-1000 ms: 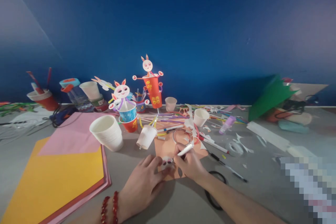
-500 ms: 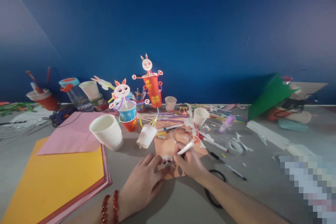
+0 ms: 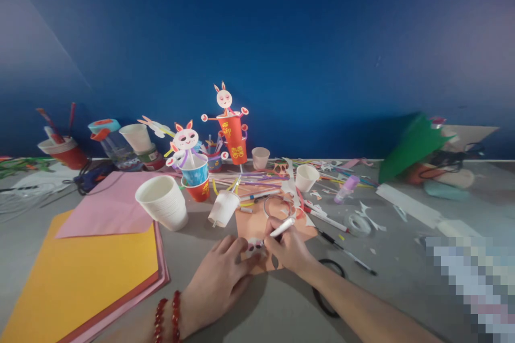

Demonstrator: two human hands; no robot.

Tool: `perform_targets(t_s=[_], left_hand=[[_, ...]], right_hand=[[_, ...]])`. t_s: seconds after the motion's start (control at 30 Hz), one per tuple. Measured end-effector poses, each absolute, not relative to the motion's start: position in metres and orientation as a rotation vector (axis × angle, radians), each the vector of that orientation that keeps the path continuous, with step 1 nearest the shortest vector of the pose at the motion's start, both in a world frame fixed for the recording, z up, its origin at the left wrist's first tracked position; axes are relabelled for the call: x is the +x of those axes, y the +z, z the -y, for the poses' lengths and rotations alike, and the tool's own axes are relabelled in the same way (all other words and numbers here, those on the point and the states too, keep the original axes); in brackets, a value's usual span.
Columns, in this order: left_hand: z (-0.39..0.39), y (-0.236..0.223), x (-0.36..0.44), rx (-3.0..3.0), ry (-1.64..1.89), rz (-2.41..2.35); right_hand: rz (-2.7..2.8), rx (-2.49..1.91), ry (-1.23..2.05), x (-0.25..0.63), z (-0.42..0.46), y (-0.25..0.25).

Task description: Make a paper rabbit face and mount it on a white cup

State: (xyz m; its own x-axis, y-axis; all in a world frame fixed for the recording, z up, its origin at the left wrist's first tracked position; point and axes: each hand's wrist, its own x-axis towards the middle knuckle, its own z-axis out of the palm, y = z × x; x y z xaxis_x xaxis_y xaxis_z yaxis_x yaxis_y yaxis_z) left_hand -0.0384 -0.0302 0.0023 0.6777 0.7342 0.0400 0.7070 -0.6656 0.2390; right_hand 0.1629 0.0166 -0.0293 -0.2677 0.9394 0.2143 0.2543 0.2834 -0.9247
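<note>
A small white paper face (image 3: 254,245) with dark eye spots lies on an orange sheet of paper (image 3: 251,225). My left hand (image 3: 217,277) holds it down by its left and near edges, fingers curled and thumb along it. Pinched in the fingers of my right hand (image 3: 292,256) is a white marker pen (image 3: 283,228), its tip at the right side of the face. The lower edge of the face is partly hidden by my left thumb. A dark oval mark shows on the orange sheet just below my right fingers.
Stacked white cups (image 3: 164,202), a tipped white cup (image 3: 224,208) and paper-cup rabbit figures (image 3: 231,136) stand beyond my hands. Coloured sheets (image 3: 96,273) lie left. A tape roll (image 3: 359,224), a black pen (image 3: 348,252), a glue stick (image 3: 346,188) and a black ring (image 3: 329,311) are right.
The view shifts very slightly. Both hands stay almost in place, with the marker pen still at the right side of the paper face.
</note>
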Motion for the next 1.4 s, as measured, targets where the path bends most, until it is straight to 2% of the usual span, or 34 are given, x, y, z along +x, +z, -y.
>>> perform_targets(t_s=[1.4], left_hand=[[0.0293,0.0010,-0.0390,2.713,0.245,-1.168]], right_hand=[[1.697,-1.095,1.057,0.1625,-0.0152,-0.0285]])
